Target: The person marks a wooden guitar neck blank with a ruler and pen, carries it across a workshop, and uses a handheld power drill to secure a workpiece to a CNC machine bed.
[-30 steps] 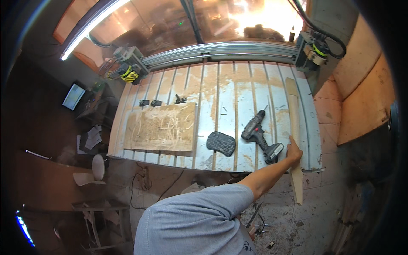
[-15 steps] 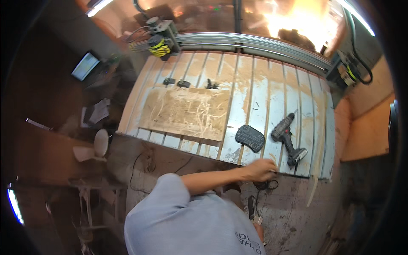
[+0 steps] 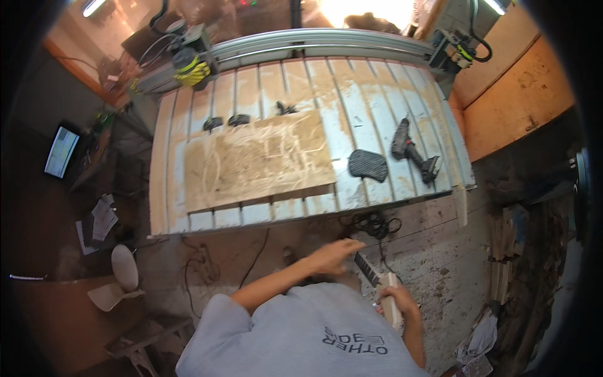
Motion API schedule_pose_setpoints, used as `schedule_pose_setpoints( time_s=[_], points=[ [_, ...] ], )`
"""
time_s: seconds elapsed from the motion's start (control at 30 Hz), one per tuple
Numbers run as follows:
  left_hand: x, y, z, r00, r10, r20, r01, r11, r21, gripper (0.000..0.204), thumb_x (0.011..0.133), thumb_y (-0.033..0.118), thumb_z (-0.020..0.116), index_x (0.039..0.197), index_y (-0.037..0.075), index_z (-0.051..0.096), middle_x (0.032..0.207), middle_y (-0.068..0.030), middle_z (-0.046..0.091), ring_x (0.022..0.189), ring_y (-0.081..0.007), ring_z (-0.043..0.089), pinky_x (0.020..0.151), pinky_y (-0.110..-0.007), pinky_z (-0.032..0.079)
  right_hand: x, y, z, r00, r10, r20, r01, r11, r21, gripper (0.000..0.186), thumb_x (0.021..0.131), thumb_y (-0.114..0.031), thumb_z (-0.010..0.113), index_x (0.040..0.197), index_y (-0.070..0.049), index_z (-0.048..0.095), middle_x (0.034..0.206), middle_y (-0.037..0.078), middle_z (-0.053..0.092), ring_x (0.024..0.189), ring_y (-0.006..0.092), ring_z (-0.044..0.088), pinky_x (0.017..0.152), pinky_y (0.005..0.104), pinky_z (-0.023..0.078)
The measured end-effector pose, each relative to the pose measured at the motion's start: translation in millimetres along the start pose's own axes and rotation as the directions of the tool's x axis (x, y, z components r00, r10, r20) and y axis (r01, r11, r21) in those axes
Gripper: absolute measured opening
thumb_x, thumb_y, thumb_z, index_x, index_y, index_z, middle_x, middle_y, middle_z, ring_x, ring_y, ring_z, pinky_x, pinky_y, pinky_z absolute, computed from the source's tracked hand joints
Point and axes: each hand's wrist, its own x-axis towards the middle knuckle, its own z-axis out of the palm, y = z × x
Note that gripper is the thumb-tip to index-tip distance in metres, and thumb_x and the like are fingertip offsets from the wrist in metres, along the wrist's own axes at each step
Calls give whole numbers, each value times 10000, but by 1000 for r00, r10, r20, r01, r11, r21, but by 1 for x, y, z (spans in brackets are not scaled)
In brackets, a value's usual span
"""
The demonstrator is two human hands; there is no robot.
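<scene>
Head view: both hands on a hand saw (image 3: 377, 286) below the tabletop (image 3: 301, 207); right hand (image 3: 396, 301) grips handle, left hand (image 3: 333, 254) rests on blade (blurred). Next probably 1 careful lift toward the wooden board (image 3: 257, 160).

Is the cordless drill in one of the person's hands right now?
No, the cordless drill lies on the slatted machine bed, far from both hands.

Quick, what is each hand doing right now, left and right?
Left hand: fingers rest on the dark blade; grip cannot be told.
Right hand: closed on the pale handle.
</scene>
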Motion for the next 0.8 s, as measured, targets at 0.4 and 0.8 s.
schedule_pose_setpoints(
  time_s=[0.4, 0.8],
  points=[
    [1, 11, 22, 992, 111, -62, -118, 984, -136, 549, 877, 312, 798, 1258, 41, 510, 1050, -202, 640, 934, -405, 669, 804, -495, 524, -41, -51, 25, 768, -465, 440, 413, 885, 213, 872, 1026, -728, 245, 1456, -16, 506, 1001, 229, 708, 807, 260, 719, 560, 380, 584],
    [-11, 83, -63, 854, -236, -464, 82, 941, -328, 765, 815, 628, 794, 1112, -64, 654, 928, -211, 724, 827, -294, 724, 782, -395, 567, 30, -29, 127, 511, -854, -95, 721, 486, -494, 444, 969, -383, 721, 1171, 6, 648, 822, 76, 732, 740, 244, 721, 677, 337, 566]
  ],
)
